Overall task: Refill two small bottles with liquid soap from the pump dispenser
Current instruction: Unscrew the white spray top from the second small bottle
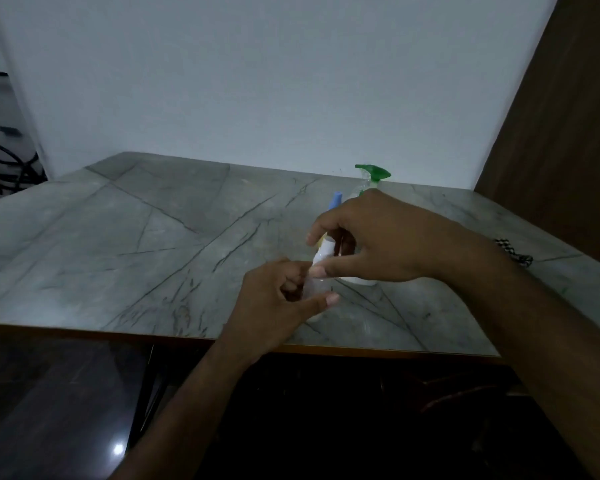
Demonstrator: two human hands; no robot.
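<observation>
So, quick rundown of what you've got going on right now:

Left hand: your left hand (pixel 284 299) is curled around a small clear bottle (pixel 317 289), thumb stretched across its front and fingers wrapped behind, holding it just above the near part of the tabletop (pixel 118 237).

Right hand: your right hand (pixel 371 240) comes in from the right and sits above the left one, thumb and fingers pinching a white cap (pixel 323 252) at the top of that small clear bottle. Can't tell whether the cap is threaded on or just resting there; your fingers cover the join.

Small bottle: pretty much see-through, mostly hidden by both hands; the lighting is too dim for me to tell if there's anything in it.

Behind your hands: a bottle with a green trigger top (pixel 373 173) stands toward the far right of the tabletop, and a blue-capped bottle (pixel 336 200) is just to its left, both partly blocked by your right hand.

White thing: a white base (pixel 361 280) peeks out under your right palm, resting on the tabletop; can't tell what it belongs to.

Far right: a black-and-white checkered cloth (pixel 515 252) lies near the tabletop's right edge.

Tabletop: grey marble look with dark veins.
</observation>
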